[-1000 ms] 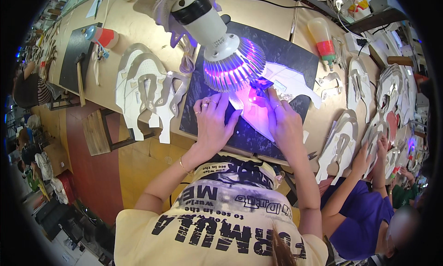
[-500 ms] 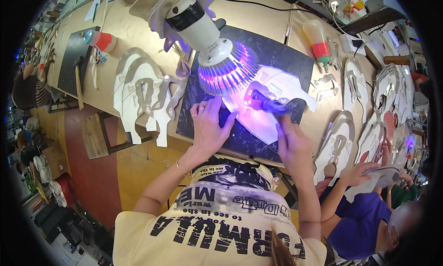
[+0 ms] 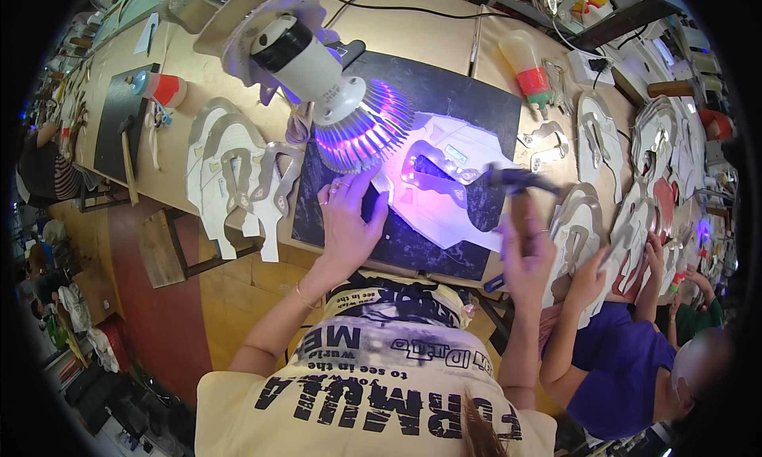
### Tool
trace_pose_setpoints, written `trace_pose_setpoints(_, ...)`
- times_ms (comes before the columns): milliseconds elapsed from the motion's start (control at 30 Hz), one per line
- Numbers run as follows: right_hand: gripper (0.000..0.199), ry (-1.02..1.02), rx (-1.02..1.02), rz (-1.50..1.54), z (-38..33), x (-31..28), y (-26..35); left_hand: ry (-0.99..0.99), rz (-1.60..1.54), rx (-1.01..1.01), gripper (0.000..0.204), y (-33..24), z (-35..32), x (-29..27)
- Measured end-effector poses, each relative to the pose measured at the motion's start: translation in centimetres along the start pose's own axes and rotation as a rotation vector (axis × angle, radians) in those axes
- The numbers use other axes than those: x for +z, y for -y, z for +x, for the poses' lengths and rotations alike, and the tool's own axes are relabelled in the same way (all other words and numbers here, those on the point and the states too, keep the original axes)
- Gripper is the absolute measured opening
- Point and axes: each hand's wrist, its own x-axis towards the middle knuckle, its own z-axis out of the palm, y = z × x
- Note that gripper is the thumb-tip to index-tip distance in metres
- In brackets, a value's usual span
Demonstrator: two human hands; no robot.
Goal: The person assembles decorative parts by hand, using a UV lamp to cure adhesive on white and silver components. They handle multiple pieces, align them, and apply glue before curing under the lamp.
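Observation:
A white shoe upper piece (image 3: 432,219) with shiny grey trim lies on a dark mottled board (image 3: 468,94) under a glowing violet lamp (image 3: 367,128). Its left edge is between the thumb and index finger of my left hand (image 3: 351,225), beside the lamp's rim; the fingertips partly vanish under the lamp. Wrapped round a hammer's handle is my right hand (image 3: 525,259). The dark head of the hammer (image 3: 524,179) is raised over the right side of the upper piece, apart from it and slightly blurred.
Stacked upper pieces (image 3: 234,163) lie left of the board, and more cut pieces (image 3: 583,227) to its right. A squeeze bottle (image 3: 525,68) stands behind them. Another hammer (image 3: 127,155) rests on a black board at far left. A co-worker in purple (image 3: 619,370) works close by my right arm.
The hammer has swung up and right, off the upper piece, with my right hand. My left hand stays at the piece's left edge. The whole view has shifted slightly; the co-worker's hands have moved.

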Motion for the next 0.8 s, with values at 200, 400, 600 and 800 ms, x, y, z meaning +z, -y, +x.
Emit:
trace_pose_setpoints(200,0.048,-0.256,0.382,0.023,2.2,-3.3,-3.1,-0.1,-0.189,0.079,0.034,1.7,2.9,1.1)
trace_pose_setpoints(400,0.05,-0.351,-0.072,-0.763,2.7,-2.6,-4.1,-0.082,0.068,0.128,0.019,3.5,5.3,2.6)
trace_pose_setpoints(600,0.045,-0.087,-0.29,-0.16,10.0,2.5,-0.1,-0.198,-0.181,0.241,0.022,2.7,5.3,3.1)
trace_pose_setpoints(800,0.023,0.102,-0.326,0.091,13.0,3.7,3.3,-0.23,-0.126,0.144,0.033,1.3,3.0,1.2)
